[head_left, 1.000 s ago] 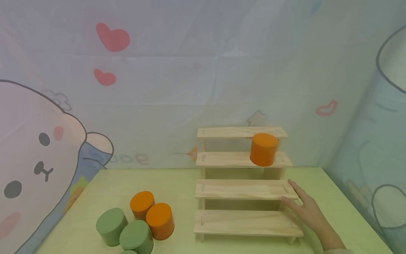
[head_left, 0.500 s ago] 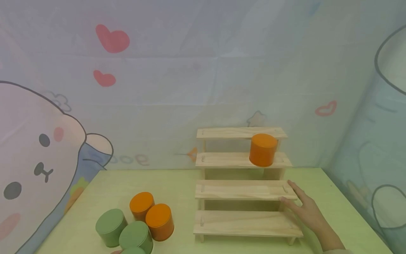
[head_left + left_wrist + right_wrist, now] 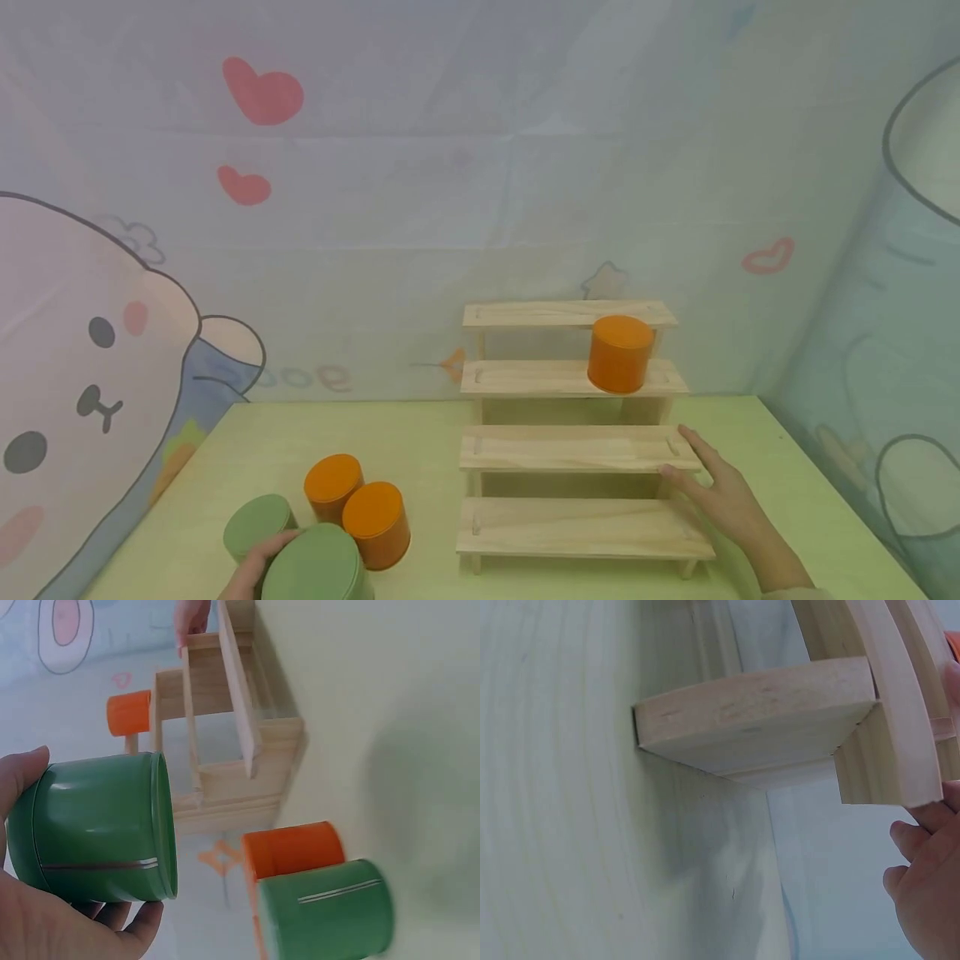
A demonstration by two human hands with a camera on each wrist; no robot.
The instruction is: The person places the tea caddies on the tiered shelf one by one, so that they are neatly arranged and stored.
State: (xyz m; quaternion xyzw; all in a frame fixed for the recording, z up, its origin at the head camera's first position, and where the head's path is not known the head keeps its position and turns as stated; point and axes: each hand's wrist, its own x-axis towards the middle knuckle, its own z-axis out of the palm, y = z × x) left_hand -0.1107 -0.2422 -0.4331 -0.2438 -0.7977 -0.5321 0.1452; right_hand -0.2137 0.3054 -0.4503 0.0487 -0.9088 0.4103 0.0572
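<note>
In the head view, my left hand grips a green round tin at the bottom edge. The left wrist view shows this tin tilted and raised off the table, thumb on one side and fingers on the other. At the right, my right hand holds the end of a four-tier wooden step shelf, its thumb and fingers at the second board from the bottom. Curled fingers of the right hand show beside that board in the right wrist view. An orange tin stands on the board below the top one.
On the table, left of the shelf, two orange tins stand side by side. A green tin is close to them, and another green tin shows beside the orange ones. A printed cloth hangs behind.
My left hand has come into view from the bottom edge, lifting a green tin that now overlaps the others. The right hand stays on the shelf.
</note>
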